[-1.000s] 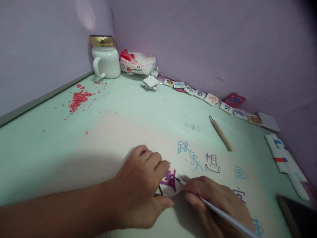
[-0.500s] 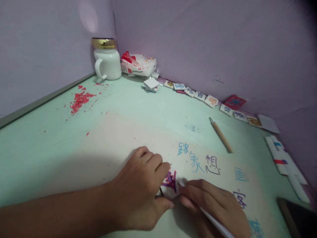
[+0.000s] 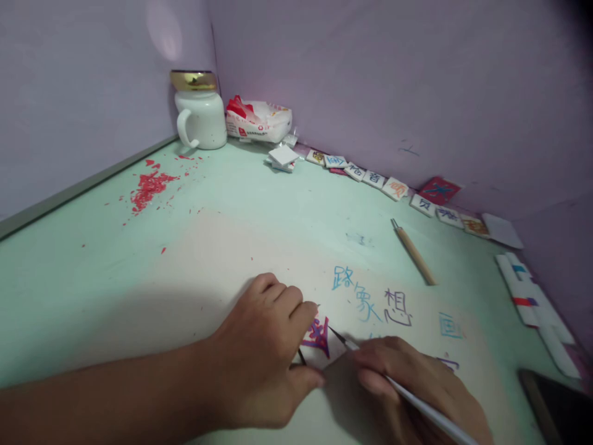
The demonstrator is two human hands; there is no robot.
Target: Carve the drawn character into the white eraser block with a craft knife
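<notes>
White-handled fine paintbrush (image 3: 426, 406) is slanting up-left from the right hand's (image 3: 417, 372) pinching fingers toward the painted tile (image 3: 328, 350), which the left hand's (image 3: 266, 352) curled fingers are gripping.

We look from one head-worn camera, forward and down — close above our left hand (image 3: 266, 355) and right hand (image 3: 417, 383) at the lower middle — across the tabletop (image 3: 231, 185) toward walls (image 3: 370, 74) filling the frame's top.
</notes>
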